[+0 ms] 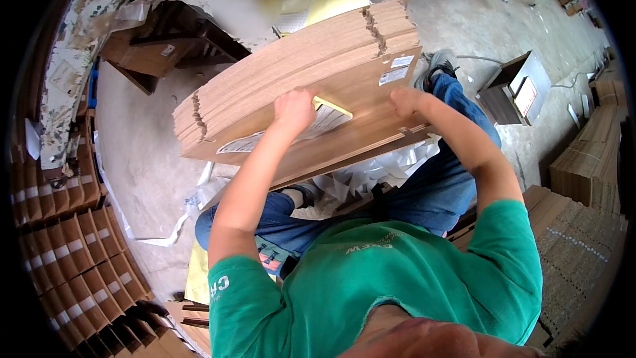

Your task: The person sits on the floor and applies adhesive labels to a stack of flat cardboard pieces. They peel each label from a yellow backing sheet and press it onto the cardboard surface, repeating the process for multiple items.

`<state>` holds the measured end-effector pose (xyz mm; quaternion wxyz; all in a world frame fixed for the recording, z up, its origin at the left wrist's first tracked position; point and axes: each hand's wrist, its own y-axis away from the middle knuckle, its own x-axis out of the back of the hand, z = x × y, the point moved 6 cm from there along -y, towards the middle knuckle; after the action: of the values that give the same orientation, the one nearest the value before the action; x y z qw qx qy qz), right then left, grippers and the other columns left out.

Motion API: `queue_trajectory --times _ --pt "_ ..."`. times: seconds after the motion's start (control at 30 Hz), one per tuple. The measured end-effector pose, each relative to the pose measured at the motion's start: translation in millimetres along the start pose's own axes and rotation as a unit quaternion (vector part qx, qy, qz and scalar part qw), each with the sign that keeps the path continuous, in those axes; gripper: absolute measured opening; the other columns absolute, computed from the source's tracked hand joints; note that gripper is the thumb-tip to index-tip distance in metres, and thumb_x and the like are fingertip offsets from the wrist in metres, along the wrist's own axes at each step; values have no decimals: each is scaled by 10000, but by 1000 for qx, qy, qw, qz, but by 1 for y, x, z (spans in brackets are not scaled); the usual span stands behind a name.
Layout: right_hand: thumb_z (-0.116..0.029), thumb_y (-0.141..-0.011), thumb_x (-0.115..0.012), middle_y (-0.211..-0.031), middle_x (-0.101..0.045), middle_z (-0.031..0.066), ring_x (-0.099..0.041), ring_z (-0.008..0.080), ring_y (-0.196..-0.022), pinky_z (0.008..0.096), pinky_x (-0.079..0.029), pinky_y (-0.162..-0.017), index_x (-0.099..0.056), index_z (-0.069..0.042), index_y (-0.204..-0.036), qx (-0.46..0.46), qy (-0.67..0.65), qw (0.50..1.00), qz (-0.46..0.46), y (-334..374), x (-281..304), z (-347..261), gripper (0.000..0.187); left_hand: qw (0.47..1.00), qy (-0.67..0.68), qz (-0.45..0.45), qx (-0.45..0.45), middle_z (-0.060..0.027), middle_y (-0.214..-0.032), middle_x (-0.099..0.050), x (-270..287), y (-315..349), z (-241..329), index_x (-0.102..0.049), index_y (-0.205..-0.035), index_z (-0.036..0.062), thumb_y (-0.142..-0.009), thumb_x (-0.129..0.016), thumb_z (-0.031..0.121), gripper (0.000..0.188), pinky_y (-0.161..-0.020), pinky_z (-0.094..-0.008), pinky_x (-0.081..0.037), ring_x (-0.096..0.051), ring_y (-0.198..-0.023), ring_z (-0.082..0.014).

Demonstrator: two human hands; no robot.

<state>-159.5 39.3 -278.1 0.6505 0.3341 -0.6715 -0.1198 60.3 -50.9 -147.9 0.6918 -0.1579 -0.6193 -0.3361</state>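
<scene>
A thick stack of flattened brown cardboard boxes (265,69) stands tilted on edge before my knees, its ragged layered edges facing up. My left hand (296,113) is closed in front of the stack, at the upper end of a white printed label sheet with a yellow edge (333,107), which it seems to grip. More of that printed paper lies along the cardboard's near face, partly behind my wrist. My right hand (409,103) is curled against the same face, farther right; its fingertips are hard to see. Just above it, small white labels (395,71) are stuck on the cardboard.
Crumpled clear plastic (387,164) lies below the stack, between my legs. At the right stand a small metal-faced box (517,89) and bundled cardboard (586,156). Divided cardboard trays (83,272) line the left. A battered white panel (66,86) leans at the upper left.
</scene>
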Motion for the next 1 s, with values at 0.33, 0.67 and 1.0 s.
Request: queue_trajectory --times 0.33,0.67,1.0 --pt "-219 -760 -585 -817 -661 126 -642 253 -778 345 -510 -701 -684 -104 -821 -97 -328 889 305 -11 35 28 163 973 180 123 71 -169 -1014 -634 102 86 -48 -638 -1074 94 -762 -518 91 335 -751 -365 -495 -626 -840 -291" --pt "-281 -785 -697 -745 -606 9 -520 91 -635 219 -428 -585 -616 -22 -900 -252 -580 554 542 75 32 118 295 858 231 454 61 -86 -997 -651 263 192 -113 -644 -1077 31 -828 -512 19 282 -790 -220 -456 -595 -869 -115" --pt "-173 -786 -597 -679 -592 -4 -561 135 -620 274 -478 -616 -636 -43 -808 -206 -668 644 311 92 16 108 138 893 187 410 -19 -76 -1098 -615 302 170 -66 -590 -1152 17 -842 -572 12 311 -861 -237 -430 -566 -971 -119"
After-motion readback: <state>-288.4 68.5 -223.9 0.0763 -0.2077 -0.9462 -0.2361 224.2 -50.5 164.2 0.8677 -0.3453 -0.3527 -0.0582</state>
